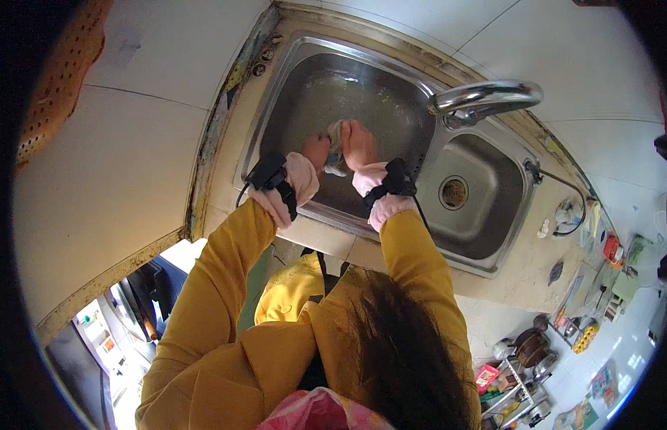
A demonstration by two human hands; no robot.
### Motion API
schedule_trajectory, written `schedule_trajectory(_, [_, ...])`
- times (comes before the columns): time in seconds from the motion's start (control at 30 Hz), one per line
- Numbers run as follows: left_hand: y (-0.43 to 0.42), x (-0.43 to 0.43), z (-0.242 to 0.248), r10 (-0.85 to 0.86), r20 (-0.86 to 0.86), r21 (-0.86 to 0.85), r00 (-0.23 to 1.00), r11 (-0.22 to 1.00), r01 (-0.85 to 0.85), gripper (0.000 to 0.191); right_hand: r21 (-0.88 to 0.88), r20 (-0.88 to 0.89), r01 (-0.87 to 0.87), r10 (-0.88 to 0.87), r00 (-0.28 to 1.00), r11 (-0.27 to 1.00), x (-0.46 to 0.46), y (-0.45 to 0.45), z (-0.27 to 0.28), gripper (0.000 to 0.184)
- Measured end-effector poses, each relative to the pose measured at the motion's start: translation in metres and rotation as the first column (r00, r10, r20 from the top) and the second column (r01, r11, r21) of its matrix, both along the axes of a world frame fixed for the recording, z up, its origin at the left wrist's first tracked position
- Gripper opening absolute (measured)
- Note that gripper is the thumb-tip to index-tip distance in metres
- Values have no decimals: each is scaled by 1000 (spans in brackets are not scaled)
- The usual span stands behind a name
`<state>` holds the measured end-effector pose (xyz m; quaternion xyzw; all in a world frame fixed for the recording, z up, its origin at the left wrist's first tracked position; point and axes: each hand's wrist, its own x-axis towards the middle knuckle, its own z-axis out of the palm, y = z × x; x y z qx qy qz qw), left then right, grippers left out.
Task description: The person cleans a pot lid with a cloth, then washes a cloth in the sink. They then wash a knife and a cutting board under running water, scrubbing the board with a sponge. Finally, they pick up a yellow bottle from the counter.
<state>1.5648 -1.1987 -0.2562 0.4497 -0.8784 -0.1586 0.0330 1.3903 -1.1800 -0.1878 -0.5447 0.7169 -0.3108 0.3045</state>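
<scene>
Both hands are low in the larger basin of a stainless steel sink (290,70), which holds cloudy water. Between them is a wet, light-coloured cloth (336,145). My left hand (316,150) grips the cloth's left side, with its fingers partly hidden. On the other side, my right hand (359,145) is closed on the cloth. Pale pink cuffs and black wrist straps sit at both wrists. The chrome faucet (484,97) has its spout turned away to the right of the large basin.
The smaller basin (473,199), with a drain (453,192), adjoins on the right. A thin hose (567,185) curves over the counter beyond it. An orange perforated basket (64,80) is at the upper left. A rack with pots (519,376) stands at the lower right.
</scene>
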Motion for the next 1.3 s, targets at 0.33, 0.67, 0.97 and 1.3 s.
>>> schedule_trajectory(0.33, [-25, 52, -74, -28, 831, 91, 555, 992, -87, 49, 47, -515, 106, -66, 855, 993, -46, 7, -53, 30])
schedule_trajectory(0.67, [-5, 37, -86, 449, 31, 662, 893, 660, -354, 57, -205, -267, 92, -146, 953, 975, 8, 29, -131, 52])
schedule_trajectory(0.97, [-9, -8, -30, 932, 194, 861, 305, -311, 402, 56, 85, 519, 246, -253, 816, 966, 45, 12, -56, 42])
schedule_trajectory(1.3, [-13, -15, 24, 944, -31, 978, 329, -39, 205, 44, -66, 214, 57, -42, 976, 996, 17, 17, 2, 27])
